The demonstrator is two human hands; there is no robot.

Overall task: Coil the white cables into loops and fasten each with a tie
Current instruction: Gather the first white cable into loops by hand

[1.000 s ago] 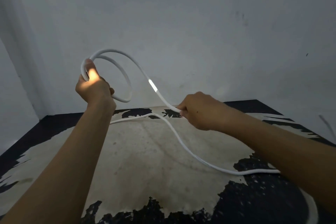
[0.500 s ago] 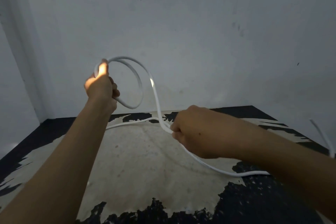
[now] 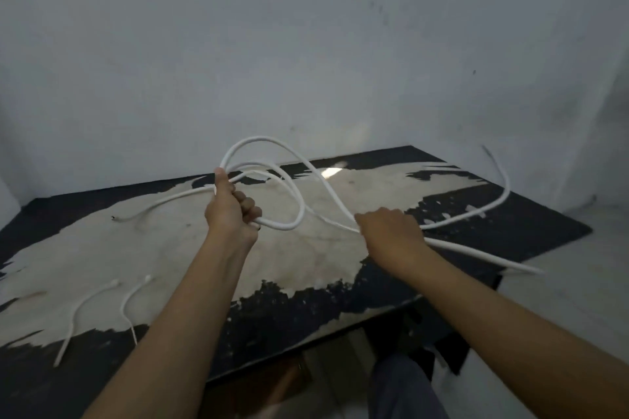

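1. At the left hand (image 3: 231, 211), the fingers are clenched round the gathered turns of the white cable (image 3: 259, 138), with the thumb raised along the strands.
2. Since half a second ago this hand has dropped from in front of the wall (image 3: 306, 44) to just above the table (image 3: 102, 248). More strands now pass through its grip than before.
3. The right hand (image 3: 388, 231) is closed round the running length, near the loops, and has moved farther out along it. Judgement: another turn is being fed across. Coiling is part done, and nothing yet binds the turns.
4. Cable condition: smooth, round and fairly springy. The loops are uneven, with one tall arch above smaller ones. One end lies on the table to the left. The long tail runs right from the right hand, past the table edge, and curls upward; it is blurred there.
5. Two further white cables (image 3: 73, 320) lie loose and uncoiled on the near-left of the table, well apart from both hands.
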